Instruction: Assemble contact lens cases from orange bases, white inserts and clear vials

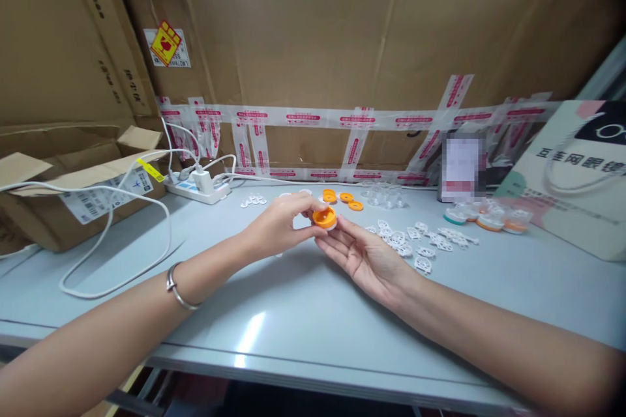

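The orange cap (325, 216) is held above the table, between the two hands; its open mouth faces up and toward the viewer, slightly tipped; it is round, so no long axis stands out; a white edge shows beneath its lower right. The left hand (276, 228) pinches it, thumb and fingers clamped on its left side; the right hand (369, 257), palm turned up, touches it from the right, though whether that thumb and those fingers close on it I cannot tell; the cap's underside and part of its left wall are hidden by fingers.

Just beyond the grip lie loose orange rings (346, 198), with clear plastic pieces (386, 195) to their right, too glassy to tell apart; right of the grip are scattered white parts (423, 265), some hidden behind the right hand; farther right stand lidded clear containers (489, 216), near a phone-like device (460, 166) with a pixelated front; a paper bag (581, 202) beyond them is cut off at the edge.
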A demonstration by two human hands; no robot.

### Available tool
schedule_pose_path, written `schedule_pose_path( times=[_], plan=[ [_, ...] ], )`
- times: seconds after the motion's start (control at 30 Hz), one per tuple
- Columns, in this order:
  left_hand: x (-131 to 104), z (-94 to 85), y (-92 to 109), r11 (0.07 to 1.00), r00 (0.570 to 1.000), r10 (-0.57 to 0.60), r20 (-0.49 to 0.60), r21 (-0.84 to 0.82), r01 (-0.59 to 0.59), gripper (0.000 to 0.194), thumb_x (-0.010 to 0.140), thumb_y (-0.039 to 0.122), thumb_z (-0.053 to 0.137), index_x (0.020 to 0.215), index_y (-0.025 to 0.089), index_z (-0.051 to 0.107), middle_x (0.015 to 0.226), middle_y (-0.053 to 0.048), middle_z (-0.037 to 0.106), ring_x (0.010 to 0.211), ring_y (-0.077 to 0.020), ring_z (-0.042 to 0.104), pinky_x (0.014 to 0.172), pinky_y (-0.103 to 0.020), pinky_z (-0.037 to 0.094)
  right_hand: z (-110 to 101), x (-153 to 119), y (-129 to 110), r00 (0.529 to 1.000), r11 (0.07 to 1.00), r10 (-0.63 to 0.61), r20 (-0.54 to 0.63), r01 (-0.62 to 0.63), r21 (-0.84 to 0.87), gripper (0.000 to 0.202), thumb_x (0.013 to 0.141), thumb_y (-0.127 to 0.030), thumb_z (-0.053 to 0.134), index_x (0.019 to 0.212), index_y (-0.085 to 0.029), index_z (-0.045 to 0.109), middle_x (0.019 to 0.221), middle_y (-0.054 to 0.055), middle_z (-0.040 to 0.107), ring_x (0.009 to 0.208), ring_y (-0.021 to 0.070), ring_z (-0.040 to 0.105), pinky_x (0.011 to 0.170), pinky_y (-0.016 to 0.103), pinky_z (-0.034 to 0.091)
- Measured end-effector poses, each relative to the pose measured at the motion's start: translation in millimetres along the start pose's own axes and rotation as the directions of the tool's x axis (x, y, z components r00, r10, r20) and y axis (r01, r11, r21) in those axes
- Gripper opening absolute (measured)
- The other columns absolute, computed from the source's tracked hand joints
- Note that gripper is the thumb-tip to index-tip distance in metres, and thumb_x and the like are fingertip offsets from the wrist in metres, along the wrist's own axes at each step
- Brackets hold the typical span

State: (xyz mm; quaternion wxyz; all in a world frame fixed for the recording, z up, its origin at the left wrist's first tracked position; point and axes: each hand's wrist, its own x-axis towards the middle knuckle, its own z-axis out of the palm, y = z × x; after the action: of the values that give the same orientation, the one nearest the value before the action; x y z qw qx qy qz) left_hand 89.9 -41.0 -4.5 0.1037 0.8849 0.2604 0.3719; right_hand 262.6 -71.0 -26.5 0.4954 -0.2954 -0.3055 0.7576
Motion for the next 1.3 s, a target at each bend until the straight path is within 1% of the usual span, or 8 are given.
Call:
schedule_pose_path(
  times=[0.27, 0.37, 0.47, 0.63, 0.83, 1.03, 1.17, 1.3],
  plan=[
    [-1.3, -1.3, 10.6, 0.999, 0.999, 0.009, 0.048, 0.04, -0.01, 0.026, 0.083, 0.031, 0.056, 0.104, 0.016, 0.059, 0.098, -0.007, 0.066, 0.089, -0.0171, 0.059, 0.084, -0.032, 0.045, 5.9, -10.0, 1.1, 0.995, 0.996, 0.033, -0.09, -0.026, 0.082, 0.012, 0.084, -0.02, 0.053, 0.089, -0.018, 0.064, 0.11, 0.005, 0.065, 0.103, 0.0177, 0.062, 0.091, 0.031, 0.052],
    [-0.9, -1.2, 13.1, 1.0, 1.0, 0.024, -0.009, 0.016, -0.024, 0.023, 0.086, 0.026, 0.052, 0.104, 0.015, 0.061, 0.102, -0.009, 0.066, 0.097, -0.0181, 0.059, 0.09, -0.033, 0.045, 16.6, -15.4, -1.1, 0.992, 0.992, 0.011, -0.122, 0.004, 0.124, 0.012, 0.085, -0.019, 0.053, 0.088, -0.02, 0.064, 0.107, 0.004, 0.067, 0.102, 0.0167, 0.062, 0.09, 0.03, 0.052],
    [0.2, -0.8, 15.1, 0.998, 0.996, 0.047, -0.08, -0.038, -0.05, 0.022, 0.083, 0.023, 0.056, 0.103, 0.015, 0.063, 0.103, -0.009, 0.067, 0.102, -0.0196, 0.058, 0.092, -0.035, 0.046, 32.3, -23.9, -1.3, 0.983, 0.98, -0.002, -0.182, 0.038, 0.197, 0.014, 0.085, -0.016, 0.052, 0.092, -0.019, 0.063, 0.1, 0.004, 0.069, 0.1, 0.0155, 0.063, 0.089, 0.03, 0.053],
    [0.7, -2.7, 22.1, 0.982, 0.988, 0.095, -0.124, -0.154, -0.114, 0.022, 0.079, 0.019, 0.062, 0.1, 0.016, 0.064, 0.103, -0.01, 0.067, 0.098, -0.0187, 0.061, 0.091, -0.037, 0.048, 53.5, -40.7, 6.4, 0.953, 0.886, 0.028, -0.301, 0.116, 0.449, 0.017, 0.088, -0.013, 0.047, 0.099, -0.013, 0.061, 0.09, 0.006, 0.071, 0.09, 0.0129, 0.067, 0.085, 0.029, 0.054],
    [-0.9, -10.8, 32.2, 0.984, 0.993, 0.11, -0.036, -0.139, -0.114, 0.025, 0.078, 0.022, 0.063, 0.103, 0.018, 0.065, 0.107, -0.009, 0.066, 0.097, -0.018, 0.062, 0.089, -0.034, 0.049, 59.4, -49.4, 20.6, 0.947, 0.76, 0.02, -0.321, 0.194, 0.62, 0.015, 0.085, -0.016, 0.055, 0.096, -0.013, 0.063, 0.087, 0.004, 0.072, 0.08, 0.0109, 0.069, 0.083, 0.029, 0.054],
    [1.2, -18.9, 32.3, 0.981, 0.993, 0.071, 0.09, -0.185, -0.053, 0.021, 0.083, 0.02, 0.058, 0.102, 0.018, 0.066, 0.106, -0.008, 0.066, 0.095, -0.0159, 0.062, 0.086, -0.029, 0.048, 57.1, -41.7, 30.1, 0.95, 0.716, 0.051, -0.308, 0.18, 0.675, 0.01, 0.082, -0.019, 0.059, 0.084, -0.013, 0.066, 0.079, 0.004, 0.073, 0.076, 0.0108, 0.069, 0.083, 0.027, 0.054],
    [2.9, -19.8, 29.3, 0.975, 0.998, 0.019, 0.062, -0.221, -0.005, 0.024, 0.08, 0.021, 0.062, 0.103, 0.017, 0.065, 0.101, -0.007, 0.069, 0.094, -0.0165, 0.062, 0.089, -0.03, 0.045, 57.1, -34.6, 33.1, 0.951, 0.691, 0.052, -0.303, 0.185, 0.699, 0.01, 0.08, -0.021, 0.061, 0.084, -0.013, 0.067, 0.08, 0.004, 0.073, 0.077, 0.0107, 0.069, 0.082, 0.027, 0.054],
    [3.5, -20.1, 31.0, 0.985, 1.0, -0.007, 0.028, -0.172, 0.011, 0.032, 0.076, 0.023, 0.066, 0.108, 0.018, 0.063, 0.095, -0.006, 0.069, 0.086, -0.016, 0.061, 0.081, -0.029, 0.046, 58.1, -35.2, 35.8, 0.948, 0.665, 0.017, -0.317, 0.226, 0.712, 0.015, 0.08, -0.019, 0.061, 0.093, -0.014, 0.066, 0.087, 0.004, 0.073, 0.081, 0.0109, 0.069, 0.08, 0.026, 0.056]
  ],
)
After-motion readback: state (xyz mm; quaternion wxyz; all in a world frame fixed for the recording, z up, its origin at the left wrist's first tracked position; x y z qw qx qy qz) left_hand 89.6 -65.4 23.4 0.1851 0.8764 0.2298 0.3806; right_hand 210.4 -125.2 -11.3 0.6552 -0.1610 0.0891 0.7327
